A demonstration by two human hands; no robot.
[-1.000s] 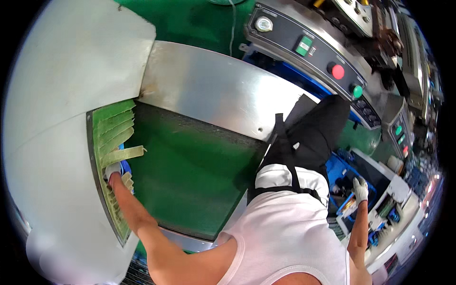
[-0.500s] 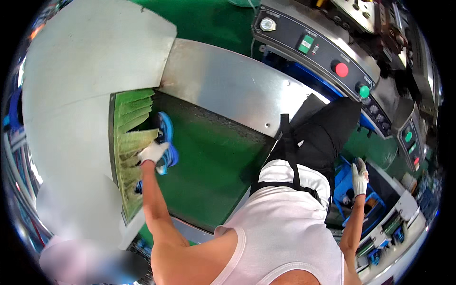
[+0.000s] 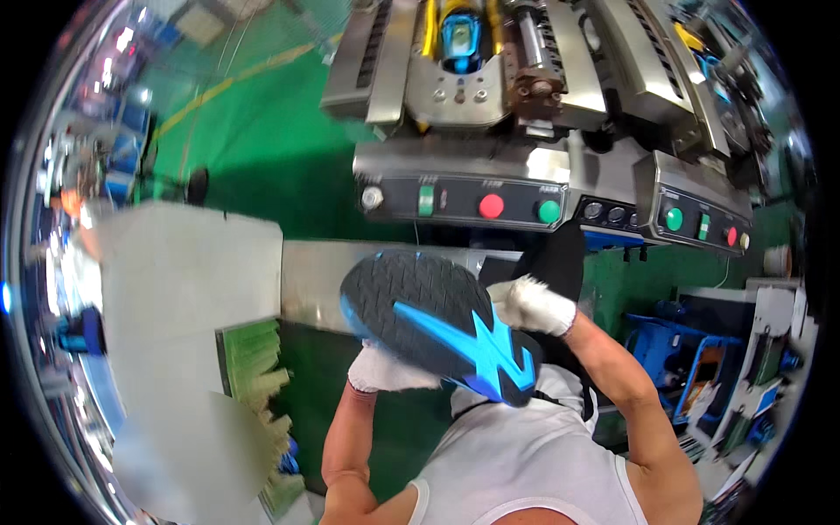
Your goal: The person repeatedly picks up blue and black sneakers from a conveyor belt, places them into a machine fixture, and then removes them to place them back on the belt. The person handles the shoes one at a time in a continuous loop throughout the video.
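Observation:
A sports shoe is held up before my body, its black treaded sole with bright blue streaks turned toward me. My left hand, in a white knit glove, grips it from the near side, the fingers partly hidden behind the sole. My right hand, gloved too, is closed at the shoe's other end, its fingertips hidden behind the shoe. Below lies the green conveyor belt, with a green fringed strip curtain hanging at its left.
Ahead stands a metal machine whose control panel has green and red buttons. Another blue shoe sits in its clamp. A pale metal housing covers the left side. Blue crates stand at the right, beside a rack.
My left hand has lifted the shoe off the belt beside the curtain, and its sole now shows. My right hand has come in from the far right to the shoe. The view has turned toward the machine.

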